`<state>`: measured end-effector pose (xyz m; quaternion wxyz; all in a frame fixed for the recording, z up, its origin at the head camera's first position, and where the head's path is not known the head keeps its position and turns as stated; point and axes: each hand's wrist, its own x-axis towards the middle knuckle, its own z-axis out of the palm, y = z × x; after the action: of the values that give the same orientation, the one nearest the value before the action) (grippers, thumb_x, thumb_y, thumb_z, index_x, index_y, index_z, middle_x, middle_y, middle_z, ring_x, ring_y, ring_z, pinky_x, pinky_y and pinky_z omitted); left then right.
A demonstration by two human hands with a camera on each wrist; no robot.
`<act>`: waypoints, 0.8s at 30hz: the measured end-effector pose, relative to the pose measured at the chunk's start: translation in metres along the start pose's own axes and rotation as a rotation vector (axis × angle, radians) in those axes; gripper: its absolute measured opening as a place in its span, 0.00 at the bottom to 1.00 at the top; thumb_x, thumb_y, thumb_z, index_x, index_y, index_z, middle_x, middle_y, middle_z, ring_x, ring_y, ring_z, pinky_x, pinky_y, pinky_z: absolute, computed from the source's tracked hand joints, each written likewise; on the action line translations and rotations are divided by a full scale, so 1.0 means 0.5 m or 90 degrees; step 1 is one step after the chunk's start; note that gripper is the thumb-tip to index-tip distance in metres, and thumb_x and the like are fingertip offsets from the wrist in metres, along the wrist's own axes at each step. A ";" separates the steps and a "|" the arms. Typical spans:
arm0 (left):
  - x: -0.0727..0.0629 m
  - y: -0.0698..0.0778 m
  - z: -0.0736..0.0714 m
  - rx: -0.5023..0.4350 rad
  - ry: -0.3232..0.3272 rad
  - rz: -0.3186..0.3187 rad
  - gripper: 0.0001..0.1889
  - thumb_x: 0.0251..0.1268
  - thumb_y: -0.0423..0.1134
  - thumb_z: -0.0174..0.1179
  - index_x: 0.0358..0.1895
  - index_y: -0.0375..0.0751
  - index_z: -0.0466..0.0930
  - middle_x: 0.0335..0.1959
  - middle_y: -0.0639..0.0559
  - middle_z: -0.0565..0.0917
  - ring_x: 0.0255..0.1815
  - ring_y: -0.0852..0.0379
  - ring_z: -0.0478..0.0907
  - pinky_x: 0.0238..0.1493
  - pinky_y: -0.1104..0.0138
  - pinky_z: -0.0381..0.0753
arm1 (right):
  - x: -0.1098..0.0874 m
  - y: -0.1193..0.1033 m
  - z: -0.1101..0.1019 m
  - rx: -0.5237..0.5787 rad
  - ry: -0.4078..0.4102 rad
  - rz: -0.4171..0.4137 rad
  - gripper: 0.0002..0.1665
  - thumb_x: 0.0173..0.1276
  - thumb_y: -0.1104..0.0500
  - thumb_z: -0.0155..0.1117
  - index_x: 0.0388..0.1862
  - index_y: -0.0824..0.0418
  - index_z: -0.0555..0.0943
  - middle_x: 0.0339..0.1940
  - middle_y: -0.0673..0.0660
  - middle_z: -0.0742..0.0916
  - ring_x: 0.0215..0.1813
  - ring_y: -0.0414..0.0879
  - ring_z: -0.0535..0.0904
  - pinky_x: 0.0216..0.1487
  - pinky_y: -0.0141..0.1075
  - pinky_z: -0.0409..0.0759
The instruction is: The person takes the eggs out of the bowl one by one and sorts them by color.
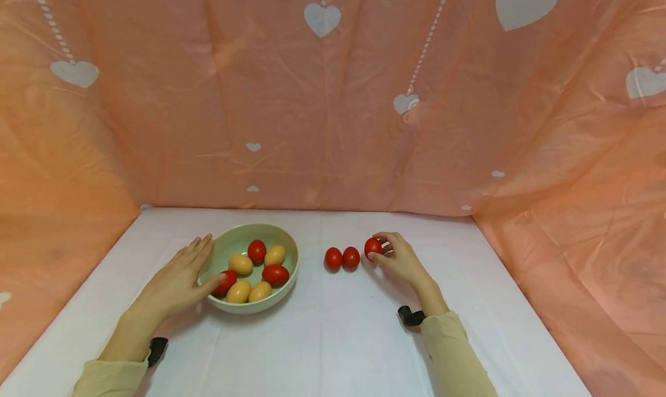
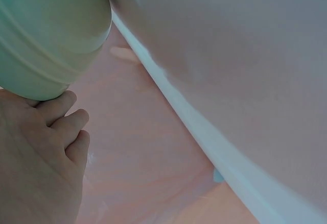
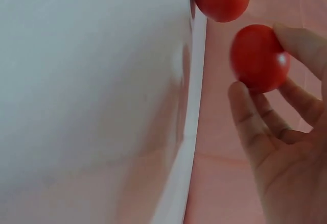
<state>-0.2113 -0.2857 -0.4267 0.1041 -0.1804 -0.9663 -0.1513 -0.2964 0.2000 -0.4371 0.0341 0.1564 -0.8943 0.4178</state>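
Plain beige sleeves (image 1: 458, 356), creased; small black wrist cameras (image 1: 411, 317); left hand (image 1: 177, 278), right hand (image 1: 399, 261) bare

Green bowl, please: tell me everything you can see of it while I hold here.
The green bowl is round, pale and smooth, with a thin rim; the left wrist view shows ridges on its outer wall. It could be ceramic or plastic; I cannot tell. It sits upright on the white-covered table, holding three red tomatoes and four yellow egg-shaped pieces. The left hand touches its left side, thumb over the rim.
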 end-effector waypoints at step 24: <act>0.000 -0.005 0.004 0.003 0.010 0.011 0.47 0.73 0.58 0.61 0.78 0.22 0.58 0.80 0.29 0.61 0.79 0.28 0.57 0.82 0.43 0.54 | 0.003 0.006 0.014 -0.046 -0.079 0.040 0.26 0.71 0.54 0.72 0.63 0.64 0.80 0.47 0.57 0.85 0.47 0.49 0.82 0.56 0.46 0.82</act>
<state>-0.2126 -0.2870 -0.4293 0.1137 -0.1874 -0.9641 -0.1496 -0.2983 0.1958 -0.4435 -0.0289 0.1522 -0.9137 0.3756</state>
